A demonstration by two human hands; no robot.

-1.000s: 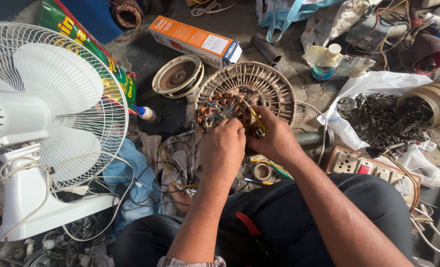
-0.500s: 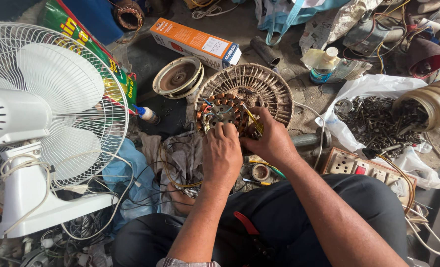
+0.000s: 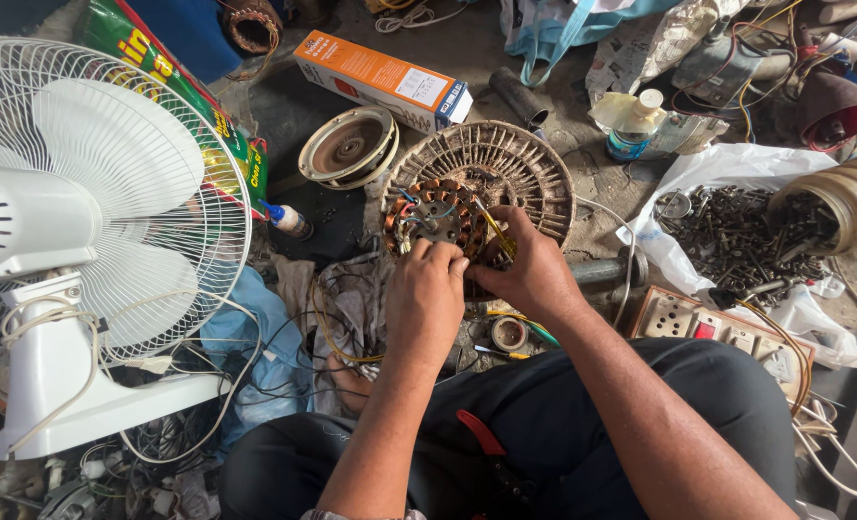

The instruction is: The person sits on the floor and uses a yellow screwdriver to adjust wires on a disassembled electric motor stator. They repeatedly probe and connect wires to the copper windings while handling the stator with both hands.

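Both hands stay on the copper-wound stator [image 3: 440, 214], little changed from before. Left hand [image 3: 427, 289] pinches its near edge; right hand [image 3: 528, 274] clasps its side, fingers curled closed.

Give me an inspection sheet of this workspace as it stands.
Surface: dirty grey floor, no bench.
Job's things: copper-wound fan stator resting on a ribbed round motor housing.
Clutter: orange box, round metal cover, plastic sheet of screws, switch board, small bottle.
Grippers: left hand and right hand both on the stator; right fingers pinch a yellow wire.
Cables: tangled wires by the knee.
Surroundings: white table fan at left.
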